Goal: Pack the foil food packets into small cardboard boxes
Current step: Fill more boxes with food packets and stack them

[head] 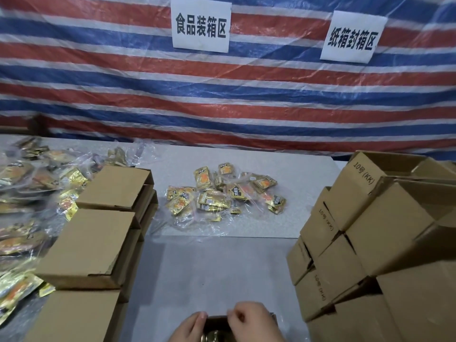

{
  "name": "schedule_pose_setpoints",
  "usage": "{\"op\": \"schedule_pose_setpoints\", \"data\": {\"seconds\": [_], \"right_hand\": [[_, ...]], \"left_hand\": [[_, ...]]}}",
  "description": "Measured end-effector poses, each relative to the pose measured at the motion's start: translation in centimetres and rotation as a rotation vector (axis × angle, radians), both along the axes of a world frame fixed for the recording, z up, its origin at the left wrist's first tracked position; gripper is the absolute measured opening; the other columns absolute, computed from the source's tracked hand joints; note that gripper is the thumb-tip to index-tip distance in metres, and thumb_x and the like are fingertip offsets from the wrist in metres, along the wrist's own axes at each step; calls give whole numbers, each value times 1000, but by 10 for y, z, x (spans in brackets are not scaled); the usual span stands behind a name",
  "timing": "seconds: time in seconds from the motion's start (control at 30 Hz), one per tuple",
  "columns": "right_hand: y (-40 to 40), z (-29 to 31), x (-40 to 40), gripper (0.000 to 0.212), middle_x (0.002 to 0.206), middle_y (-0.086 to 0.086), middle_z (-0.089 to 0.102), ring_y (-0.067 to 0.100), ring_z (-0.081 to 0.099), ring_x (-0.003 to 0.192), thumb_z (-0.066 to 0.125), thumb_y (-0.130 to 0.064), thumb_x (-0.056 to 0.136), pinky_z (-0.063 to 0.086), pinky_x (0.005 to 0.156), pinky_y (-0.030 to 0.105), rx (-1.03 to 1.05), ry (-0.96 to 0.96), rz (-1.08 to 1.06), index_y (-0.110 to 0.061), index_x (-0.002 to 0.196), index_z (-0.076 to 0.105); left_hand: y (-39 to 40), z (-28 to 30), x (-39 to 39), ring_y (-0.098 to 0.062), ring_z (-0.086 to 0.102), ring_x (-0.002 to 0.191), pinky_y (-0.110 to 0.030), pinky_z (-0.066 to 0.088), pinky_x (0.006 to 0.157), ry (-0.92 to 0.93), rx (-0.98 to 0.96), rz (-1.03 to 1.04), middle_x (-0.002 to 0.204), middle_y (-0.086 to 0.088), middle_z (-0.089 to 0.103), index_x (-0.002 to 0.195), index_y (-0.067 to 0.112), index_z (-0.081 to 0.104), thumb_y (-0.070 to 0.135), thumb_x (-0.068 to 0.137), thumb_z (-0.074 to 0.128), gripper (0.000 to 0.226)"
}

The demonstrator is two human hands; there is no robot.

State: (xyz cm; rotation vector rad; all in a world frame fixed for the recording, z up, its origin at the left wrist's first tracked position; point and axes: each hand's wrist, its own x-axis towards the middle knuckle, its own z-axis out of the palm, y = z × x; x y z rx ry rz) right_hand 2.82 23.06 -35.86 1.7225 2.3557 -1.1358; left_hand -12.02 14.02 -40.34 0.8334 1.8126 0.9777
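**Kid:** Two hands sit right at the bottom, at 6 o'clock. What are they doing?

**Helper:** Look at the left hand. Its fingers are bent over the near rim of a small open box. The right hand is curled up at the box's other side, at the rim. I cannot tell if it pinches the rim or just rests there.

**Kid:** Is something in the box?

**Helper:** Yes, a shiny gold packet shows between the two hands. It is mostly cut off at the edge.

**Kid:** Where are the other packets?

**Helper:** A loose pile lies on clear plastic in the middle of the grey table, at 12 o'clock from the hands and well apart from them. They are gold with orange on them. Lots more, in clear bags, are heaped far out at 9 and 10 o'clock.

**Kid:** And all those brown boxes?

**Helper:** At 9 o'clock there is a row of shut boxes, stacked, just beside the bags. At 3 o'clock stands a tall stack of boxes, some with open tops. They have black print on the side.

**Kid:** What is behind?

**Helper:** A red, white and blue striped sheet hangs at the back. Two white signs are on it, up at 12 and 1 o'clock.
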Motion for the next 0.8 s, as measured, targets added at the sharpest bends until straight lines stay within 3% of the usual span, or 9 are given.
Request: {"op": "schedule_pose_setpoints", "data": {"seconds": [0.07, 0.1, 0.17, 0.23, 0.37, 0.47, 0.53, 0.67, 0.8], "right_hand": [[17, 0, 18, 13, 77, -10, 56, 5, 55, 79, 59, -44, 87, 43, 75, 19, 227, 84, -37, -33, 80, 58], [19, 2, 19, 10, 92, -12, 60, 6, 58, 90, 58, -42, 89, 43, 82, 22, 260, 96, 7, -33, 89, 62], [27, -10, 20, 32, 125, -8, 56, 11, 52, 120, 47, -47, 98, 37, 100, 24, 268, -60, 144, -31, 122, 60], [33, -20, 25, 43, 135, -3, 53, 18, 47, 128, 35, -50, 102, 35, 104, 27, 186, -200, 198, -26, 131, 55], [33, -25, 26, 42, 118, 4, 61, 24, 54, 115, 33, -48, 102, 43, 95, 32, 120, -193, 174, -20, 111, 62], [45, -21, 25, 37, 108, 0, 62, 21, 58, 105, 35, -46, 100, 45, 88, 32, 169, -141, 125, -22, 104, 63], [58, -15, 26, 34, 105, -1, 63, 20, 59, 101, 36, -44, 100, 46, 85, 33, 197, -109, 60, -23, 102, 63], [91, -11, 32, 27, 102, -2, 61, 17, 58, 97, 42, -39, 101, 48, 86, 34, 155, 24, -102, -21, 100, 63], [126, -12, 33, 19, 104, -3, 62, 15, 58, 99, 47, -32, 100, 47, 91, 32, 104, 195, -233, -20, 104, 61]], "left_hand": [[-1, -5, -1, 0, 65, 94, -10, 44, 88, 55, -12, -15, 91, 7, 73, 83, 21, 73, 22, 98, 56, 23], [-1, -9, -2, 2, 64, 95, -10, 43, 89, 74, -13, -15, 94, 7, 73, 86, 21, 74, 23, 98, 56, 21], [0, -12, -3, 10, 60, 94, -4, 39, 88, 106, -27, -1, 101, 10, 72, 90, 20, 74, 23, 99, 56, 20], [5, -11, -5, 9, 59, 94, 0, 36, 82, 109, -68, 12, 102, 9, 71, 89, 22, 73, 26, 100, 54, 22], [27, 0, -11, -7, 54, 106, -17, 35, 89, 166, -194, -100, 110, 9, 58, 103, 30, 62, 36, 102, 42, 20], [54, 3, -15, -8, 56, 100, -21, 39, 86, 226, -130, -209, 103, 9, 62, 96, 35, 56, 40, 102, 42, 16], [83, 3, -15, -14, 60, 106, -25, 43, 92, 298, -93, -250, 109, 3, 65, 107, 28, 60, 39, 101, 43, 21], [164, 3, -24, -20, 50, 127, -27, 37, 102, 553, -56, -355, 139, -3, 53, 137, 16, 48, 38, 101, 42, 43], [243, 4, -41, -29, 54, 115, -39, 47, 93, 877, -77, -469, 130, -11, 54, 132, 12, 46, 37, 98, 43, 41]]}}
